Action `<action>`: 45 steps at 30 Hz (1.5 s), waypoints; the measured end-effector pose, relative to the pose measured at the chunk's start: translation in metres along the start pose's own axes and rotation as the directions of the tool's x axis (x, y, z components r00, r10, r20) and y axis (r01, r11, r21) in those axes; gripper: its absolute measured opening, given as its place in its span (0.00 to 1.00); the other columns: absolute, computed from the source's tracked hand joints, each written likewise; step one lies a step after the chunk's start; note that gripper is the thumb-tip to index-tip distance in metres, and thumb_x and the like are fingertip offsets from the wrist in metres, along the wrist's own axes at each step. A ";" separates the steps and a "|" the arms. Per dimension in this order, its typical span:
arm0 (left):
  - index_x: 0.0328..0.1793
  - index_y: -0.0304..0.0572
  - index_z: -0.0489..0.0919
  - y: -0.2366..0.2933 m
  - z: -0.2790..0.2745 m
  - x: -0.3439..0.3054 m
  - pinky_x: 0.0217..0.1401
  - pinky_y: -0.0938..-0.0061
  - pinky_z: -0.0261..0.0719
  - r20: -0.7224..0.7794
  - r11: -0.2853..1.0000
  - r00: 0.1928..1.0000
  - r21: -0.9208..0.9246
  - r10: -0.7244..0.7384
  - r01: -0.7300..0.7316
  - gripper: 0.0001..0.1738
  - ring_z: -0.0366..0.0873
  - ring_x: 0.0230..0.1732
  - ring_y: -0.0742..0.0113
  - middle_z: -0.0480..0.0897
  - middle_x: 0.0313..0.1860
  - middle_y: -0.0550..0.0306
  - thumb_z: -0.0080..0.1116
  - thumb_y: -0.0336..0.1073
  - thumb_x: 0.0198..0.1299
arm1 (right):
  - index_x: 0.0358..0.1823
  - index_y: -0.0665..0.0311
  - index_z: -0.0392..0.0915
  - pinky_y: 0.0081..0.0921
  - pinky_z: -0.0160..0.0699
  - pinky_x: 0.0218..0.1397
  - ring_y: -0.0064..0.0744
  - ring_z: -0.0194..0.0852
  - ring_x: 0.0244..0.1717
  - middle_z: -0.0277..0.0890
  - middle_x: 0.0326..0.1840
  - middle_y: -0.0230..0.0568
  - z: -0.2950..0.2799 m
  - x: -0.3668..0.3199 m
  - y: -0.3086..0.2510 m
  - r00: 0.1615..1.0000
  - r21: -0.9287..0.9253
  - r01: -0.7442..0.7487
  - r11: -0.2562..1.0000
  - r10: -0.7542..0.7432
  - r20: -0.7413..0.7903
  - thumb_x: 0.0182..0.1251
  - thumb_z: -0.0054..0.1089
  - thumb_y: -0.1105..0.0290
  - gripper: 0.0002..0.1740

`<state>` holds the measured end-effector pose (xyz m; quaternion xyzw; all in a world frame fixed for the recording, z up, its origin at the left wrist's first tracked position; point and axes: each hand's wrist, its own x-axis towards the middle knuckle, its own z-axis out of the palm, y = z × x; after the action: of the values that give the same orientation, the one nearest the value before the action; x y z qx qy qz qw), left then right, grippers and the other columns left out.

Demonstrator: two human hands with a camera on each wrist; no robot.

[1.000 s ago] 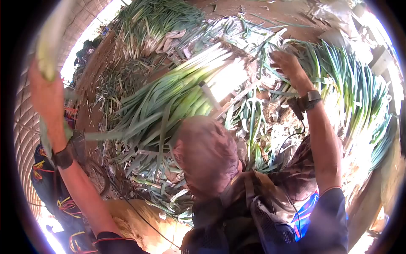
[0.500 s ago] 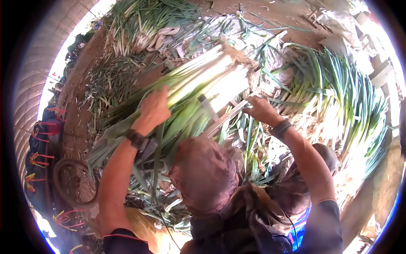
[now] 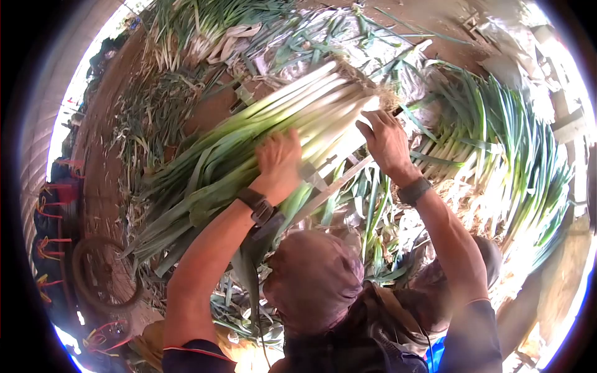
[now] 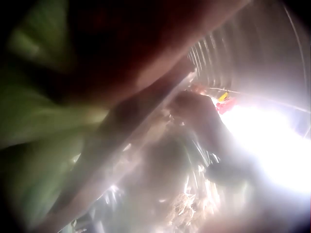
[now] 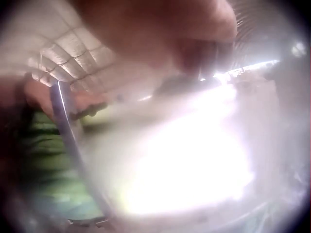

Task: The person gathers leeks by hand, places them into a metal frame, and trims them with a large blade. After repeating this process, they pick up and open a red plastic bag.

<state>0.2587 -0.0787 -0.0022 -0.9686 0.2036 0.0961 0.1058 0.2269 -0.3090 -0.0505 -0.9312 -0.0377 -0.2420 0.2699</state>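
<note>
A thick pile of leeks [image 3: 205,165] lies across a low frame in the head view, green leaves to the left and white stems toward the upper right. My left hand [image 3: 280,163] rests on the pile where the leaves meet the stems, its fingers spread over the leeks. At the white root end, my right hand [image 3: 387,142] touches the near side of the pile, thumb apart from the fingers. The frame's metal upright [image 3: 314,176] stands beside my left hand. Both wrist views are blurred; the right one shows bright white stems below my hand.
More leeks [image 3: 497,155] are heaped at the right, and another heap [image 3: 199,31] lies at the back left. Loose leaves litter the ground. A bicycle wheel [image 3: 81,273] stands at the left. A person's cap [image 3: 317,280] is close in front of the frame.
My left hand came down from the far left, where it carried a leek, onto the pile and moved right along it. My right hand moved from the back right to the root end.
</note>
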 end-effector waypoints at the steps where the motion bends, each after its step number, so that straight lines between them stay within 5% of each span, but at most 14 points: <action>1: 0.64 0.33 0.64 -0.003 -0.002 0.002 0.54 0.53 0.76 0.008 1.000 1.000 -0.003 -0.012 0.012 0.42 0.76 0.56 0.43 0.75 0.53 0.33 0.76 0.36 0.46 | 0.57 0.65 0.77 0.41 0.67 0.68 0.49 0.72 0.62 0.77 0.56 0.49 0.009 0.011 -0.005 0.998 0.015 0.025 1.000 -0.025 0.052 0.73 0.55 0.58 0.20; 3: 0.66 0.33 0.63 -0.001 -0.004 0.002 0.55 0.53 0.76 0.026 1.000 1.000 -0.031 -0.001 0.002 0.42 0.76 0.57 0.44 0.75 0.53 0.32 0.74 0.32 0.46 | 0.66 0.63 0.69 0.46 0.56 0.76 0.54 0.60 0.72 0.70 0.66 0.53 0.037 0.031 -0.013 0.977 0.009 0.210 0.978 -0.211 0.026 0.73 0.54 0.54 0.27; 9: 0.79 0.38 0.54 -0.010 0.006 -0.016 0.67 0.35 0.64 -0.020 0.984 0.996 -0.155 0.086 -0.088 0.48 0.72 0.62 0.35 0.71 0.61 0.28 0.65 0.29 0.52 | 0.80 0.59 0.50 0.50 0.28 0.84 0.54 0.35 0.84 0.44 0.83 0.55 0.077 0.033 -0.005 0.928 -0.036 0.025 0.999 -0.010 0.374 0.73 0.34 0.33 0.46; 12: 0.81 0.38 0.51 -0.019 -0.006 -0.055 0.72 0.24 0.51 -0.047 0.976 0.982 -0.108 0.184 -0.188 0.51 0.50 0.78 0.29 0.48 0.80 0.39 0.64 0.28 0.51 | 0.80 0.57 0.49 0.53 0.32 0.82 0.56 0.37 0.83 0.47 0.82 0.56 0.077 0.021 -0.002 0.942 -0.128 0.044 0.991 0.001 0.337 0.73 0.38 0.36 0.44; 18: 0.81 0.41 0.52 -0.070 -0.016 -0.166 0.74 0.26 0.46 -0.103 0.991 0.994 0.137 0.026 -0.012 0.59 0.45 0.80 0.33 0.47 0.82 0.42 0.76 0.36 0.44 | 0.79 0.55 0.54 0.58 0.39 0.79 0.62 0.45 0.80 0.53 0.80 0.55 0.105 0.012 0.033 0.894 -0.490 0.446 0.749 -0.345 0.285 0.73 0.42 0.38 0.41; 21: 0.81 0.42 0.52 -0.089 -0.018 -0.191 0.75 0.29 0.45 -0.068 0.995 0.997 0.087 -0.042 0.048 0.60 0.45 0.80 0.34 0.47 0.82 0.43 0.77 0.37 0.44 | 0.79 0.51 0.54 0.59 0.37 0.80 0.62 0.38 0.82 0.48 0.81 0.54 0.099 0.019 0.029 0.908 -0.301 0.321 0.898 -0.201 0.369 0.75 0.38 0.38 0.39; 23: 0.81 0.42 0.52 -0.081 -0.027 -0.202 0.76 0.30 0.44 -0.041 0.997 0.996 0.017 -0.080 0.081 0.59 0.44 0.81 0.35 0.47 0.82 0.44 0.77 0.36 0.44 | 0.68 0.34 0.66 0.55 0.51 0.77 0.58 0.45 0.80 0.53 0.80 0.46 0.124 0.017 0.046 0.949 -0.332 0.282 0.900 -0.210 0.236 0.76 0.46 0.60 0.21; 26: 0.79 0.41 0.59 -0.045 -0.012 -0.204 0.78 0.30 0.41 -0.169 0.963 0.983 0.242 -0.073 0.114 0.53 0.40 0.82 0.36 0.48 0.83 0.45 0.74 0.40 0.45 | 0.78 0.49 0.55 0.56 0.35 0.80 0.62 0.39 0.81 0.48 0.82 0.50 0.113 0.026 0.042 0.906 -0.269 0.283 0.921 -0.165 0.389 0.73 0.37 0.35 0.40; 29: 0.79 0.46 0.60 -0.010 0.046 -0.188 0.76 0.27 0.42 -0.379 0.959 0.925 0.245 -0.038 0.140 0.49 0.42 0.82 0.36 0.49 0.83 0.45 0.70 0.41 0.49 | 0.78 0.48 0.55 0.54 0.36 0.80 0.61 0.40 0.81 0.48 0.81 0.49 0.100 0.026 0.024 0.938 -0.162 0.075 0.984 -0.014 0.347 0.73 0.37 0.36 0.39; 30: 0.79 0.50 0.61 -0.001 0.060 -0.184 0.75 0.24 0.42 -0.387 0.976 0.922 0.207 0.012 0.074 0.47 0.43 0.82 0.36 0.50 0.82 0.46 0.68 0.39 0.51 | 0.78 0.46 0.56 0.54 0.35 0.80 0.58 0.40 0.81 0.49 0.81 0.47 0.108 0.031 0.040 0.884 -0.231 0.278 0.932 -0.154 0.441 0.73 0.38 0.37 0.37; 35: 0.80 0.59 0.61 -0.025 0.076 -0.205 0.73 0.20 0.41 -0.351 0.989 0.932 0.143 0.092 -0.044 0.44 0.45 0.81 0.34 0.52 0.82 0.49 0.63 0.35 0.55 | 0.75 0.42 0.59 0.57 0.35 0.79 0.59 0.40 0.81 0.50 0.81 0.45 0.098 0.030 0.028 0.896 -0.190 0.217 0.958 -0.118 0.429 0.73 0.40 0.38 0.34; 39: 0.81 0.59 0.56 -0.060 0.017 -0.238 0.72 0.21 0.47 -0.439 0.906 0.892 0.328 -0.105 0.268 0.47 0.57 0.76 0.36 0.59 0.79 0.47 0.64 0.33 0.55 | 0.74 0.43 0.61 0.56 0.39 0.79 0.59 0.42 0.81 0.52 0.80 0.46 0.098 0.030 0.026 0.903 -0.209 0.194 0.958 -0.091 0.420 0.73 0.40 0.39 0.32; 43: 0.82 0.58 0.54 -0.103 -0.023 -0.254 0.72 0.29 0.55 -0.318 0.715 0.908 0.564 -0.274 0.413 0.49 0.65 0.72 0.38 0.62 0.77 0.45 0.64 0.29 0.54 | 0.72 0.43 0.63 0.55 0.41 0.79 0.59 0.45 0.79 0.54 0.79 0.43 0.090 0.029 0.017 0.934 -0.147 0.108 0.983 -0.050 0.354 0.73 0.41 0.40 0.31; 45: 0.82 0.57 0.55 -0.123 -0.030 -0.257 0.69 0.34 0.61 -0.064 0.893 0.946 0.314 -0.318 0.321 0.50 0.69 0.69 0.35 0.62 0.78 0.44 0.63 0.26 0.51 | 0.71 0.43 0.63 0.56 0.42 0.78 0.58 0.47 0.78 0.55 0.79 0.40 0.088 0.029 0.023 0.857 -0.375 0.421 0.826 -0.227 0.462 0.74 0.42 0.41 0.30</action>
<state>0.0828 0.1200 0.1058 -0.9592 0.0553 0.0379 0.2748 0.2947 -0.2844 -0.1130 -0.9764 -0.1939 -0.0927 -0.0201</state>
